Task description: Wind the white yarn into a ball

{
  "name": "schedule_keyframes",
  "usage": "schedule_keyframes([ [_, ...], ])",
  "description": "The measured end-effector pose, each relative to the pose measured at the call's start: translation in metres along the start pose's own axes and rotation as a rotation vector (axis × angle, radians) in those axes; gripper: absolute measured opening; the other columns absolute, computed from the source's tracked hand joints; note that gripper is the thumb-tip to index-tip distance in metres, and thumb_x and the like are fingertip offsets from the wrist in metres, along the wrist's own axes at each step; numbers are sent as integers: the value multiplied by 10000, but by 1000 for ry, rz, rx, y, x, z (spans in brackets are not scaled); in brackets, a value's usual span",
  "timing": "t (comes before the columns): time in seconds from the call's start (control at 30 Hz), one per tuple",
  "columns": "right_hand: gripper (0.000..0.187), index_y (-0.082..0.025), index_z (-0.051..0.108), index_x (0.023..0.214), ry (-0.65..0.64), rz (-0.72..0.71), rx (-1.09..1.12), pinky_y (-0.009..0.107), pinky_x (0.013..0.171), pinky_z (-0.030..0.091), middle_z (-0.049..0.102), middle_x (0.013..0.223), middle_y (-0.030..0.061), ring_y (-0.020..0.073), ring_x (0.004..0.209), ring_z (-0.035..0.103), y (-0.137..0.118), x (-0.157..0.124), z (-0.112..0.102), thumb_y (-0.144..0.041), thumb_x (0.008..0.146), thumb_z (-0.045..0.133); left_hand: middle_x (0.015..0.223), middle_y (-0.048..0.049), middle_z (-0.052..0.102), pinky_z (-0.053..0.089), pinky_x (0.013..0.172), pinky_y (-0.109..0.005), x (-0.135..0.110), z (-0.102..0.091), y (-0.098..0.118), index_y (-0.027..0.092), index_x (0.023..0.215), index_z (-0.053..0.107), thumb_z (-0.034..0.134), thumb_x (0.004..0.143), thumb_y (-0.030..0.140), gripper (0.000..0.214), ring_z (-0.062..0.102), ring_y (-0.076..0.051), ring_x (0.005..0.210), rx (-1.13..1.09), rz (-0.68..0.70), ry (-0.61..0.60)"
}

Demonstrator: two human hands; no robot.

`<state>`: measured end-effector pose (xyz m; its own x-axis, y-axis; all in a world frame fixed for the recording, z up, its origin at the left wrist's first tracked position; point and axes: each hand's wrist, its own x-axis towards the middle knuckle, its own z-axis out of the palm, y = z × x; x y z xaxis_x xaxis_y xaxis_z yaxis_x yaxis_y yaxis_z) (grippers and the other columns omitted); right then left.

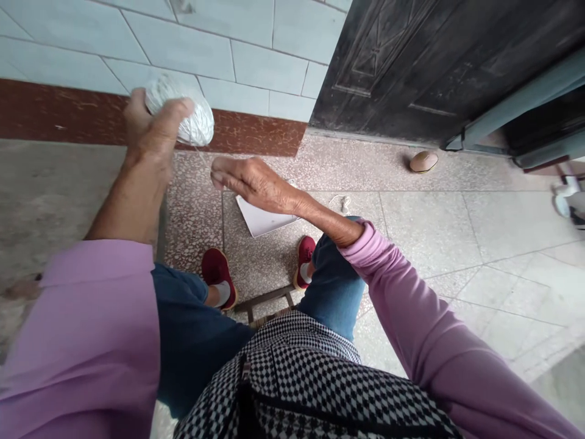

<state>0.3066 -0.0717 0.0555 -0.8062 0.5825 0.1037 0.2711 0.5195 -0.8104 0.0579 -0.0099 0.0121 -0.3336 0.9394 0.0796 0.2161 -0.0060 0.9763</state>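
Observation:
A ball of white yarn (201, 122) is in my left hand (155, 122), which grips it from behind with the thumb across its near side. It is held up before the tiled wall. Just right of it and lower, my right hand (256, 183) has its fingers pressed together. A thin strand leads from the underside of the ball toward these fingertips. The strand is faint, and both hands are slightly blurred. Below my right hand, partly hidden by it, a white open box or tray (267, 222) lies on the floor.
A small tangle of white string (345, 204) lies on the speckled floor beside my knee. A rounded tan object (423, 161) rests near the dark door (393, 73). The tiled wall (183, 42) stands close ahead. A wooden stool frame (267, 299) shows between my red shoes (217, 271).

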Motion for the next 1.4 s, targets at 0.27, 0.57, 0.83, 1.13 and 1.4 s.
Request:
schedule_keyframes([
  [0.27, 650, -269, 698, 1115, 363, 19, -126, 500, 1233, 632, 786, 1130, 78, 347, 1155, 738, 27, -17, -62, -814, 1419, 519, 1218, -109, 841, 613, 972, -419, -64, 9, 21, 142, 1307, 819, 1052, 756, 586, 745, 668, -235, 1034, -177, -92, -476],
  [0.57, 520, -326, 501, 917, 348, 100, -215, 463, 1082, 637, 777, 1032, 63, 333, 1037, 712, 42, -10, -57, -512, 1379, 652, 1156, -176, 880, 637, 830, -380, -83, 13, 9, 62, 1371, 835, 1150, 848, 735, 909, 728, -272, 952, -282, -151, -821],
  [0.83, 508, -292, 544, 997, 348, 175, -181, 439, 1148, 599, 721, 1042, 38, 313, 1055, 673, 46, 0, -45, -521, 1410, 733, 1376, -199, 875, 673, 808, -335, -106, 34, 11, 135, 1501, 804, 1247, 732, 783, 1099, 804, -286, 1066, -364, -204, -717],
  [1.13, 438, -301, 474, 975, 259, 246, -219, 431, 1150, 574, 746, 1078, 70, 314, 1112, 716, 58, 6, -47, -219, 1401, 533, 1321, -187, 846, 737, 1272, -724, -83, 21, 21, 206, 1376, 761, 1219, 645, 811, 1054, 766, -509, 1521, -511, -35, -508],
  [1.4, 433, -310, 515, 950, 2, 127, -100, 454, 1171, 621, 827, 1116, 68, 379, 1171, 804, 25, -4, 3, -441, 1330, 678, 1676, -11, 757, 589, 1446, -555, -53, -5, 13, 290, 1499, 656, 1127, 772, 904, 1061, 608, -298, 1622, -653, -25, -267],
])
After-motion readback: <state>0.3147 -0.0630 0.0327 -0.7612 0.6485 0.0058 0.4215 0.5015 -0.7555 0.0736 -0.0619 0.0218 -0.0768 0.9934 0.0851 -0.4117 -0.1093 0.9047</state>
